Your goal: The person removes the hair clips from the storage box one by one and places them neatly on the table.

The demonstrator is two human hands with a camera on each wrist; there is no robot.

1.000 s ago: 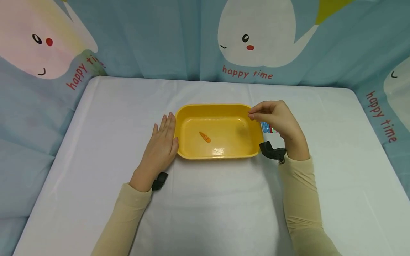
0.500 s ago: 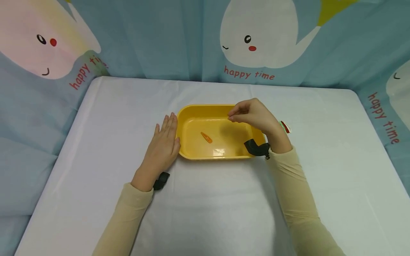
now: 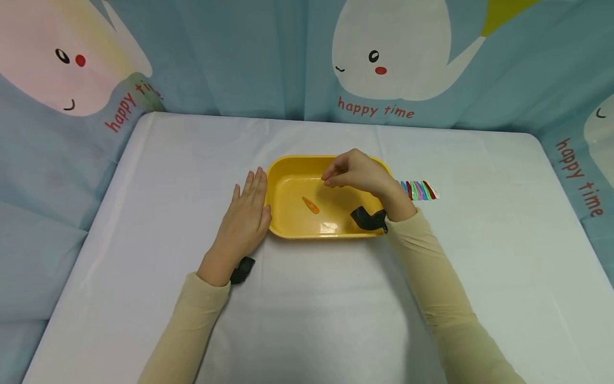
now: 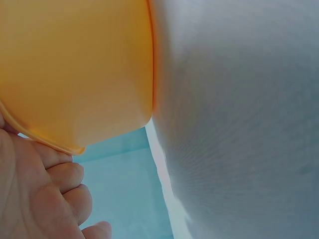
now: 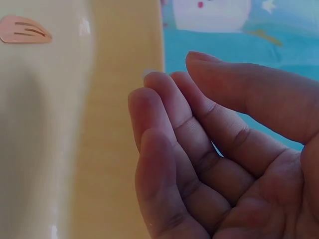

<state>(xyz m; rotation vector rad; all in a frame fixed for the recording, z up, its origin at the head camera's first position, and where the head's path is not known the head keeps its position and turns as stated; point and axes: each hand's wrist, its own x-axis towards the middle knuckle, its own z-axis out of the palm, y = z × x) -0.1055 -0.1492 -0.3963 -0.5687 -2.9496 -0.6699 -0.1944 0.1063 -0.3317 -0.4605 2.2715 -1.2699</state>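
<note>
In the head view, my left hand point(image 3: 242, 213) lies with extended fingers along the left wall of a yellow tray point(image 3: 331, 235). The left wrist view shows its fingers point(image 4: 67, 177) by the tray's rim. My right hand point(image 3: 360, 173) hovers over the right half of the tray, fingers bent and thumb close to them. I see nothing held between thumb and fingers in the right wrist view, where the hand point(image 5: 214, 164) is palm-on. An orange snap hair clip point(image 3: 310, 205) lies on the tray floor, left of the right fingertips and apart from them.
Several coloured snap hair clips point(image 3: 419, 190) lie side by side in a row just right of the tray, partly behind the right wrist. A white cloth covers the table point(image 3: 307, 309). A blue printed curtain point(image 3: 249, 64) hangs behind it.
My right hand has moved left from the tray's right rim to above its inside, uncovering more of the clip row. The left hand and the orange clip stay in place.
</note>
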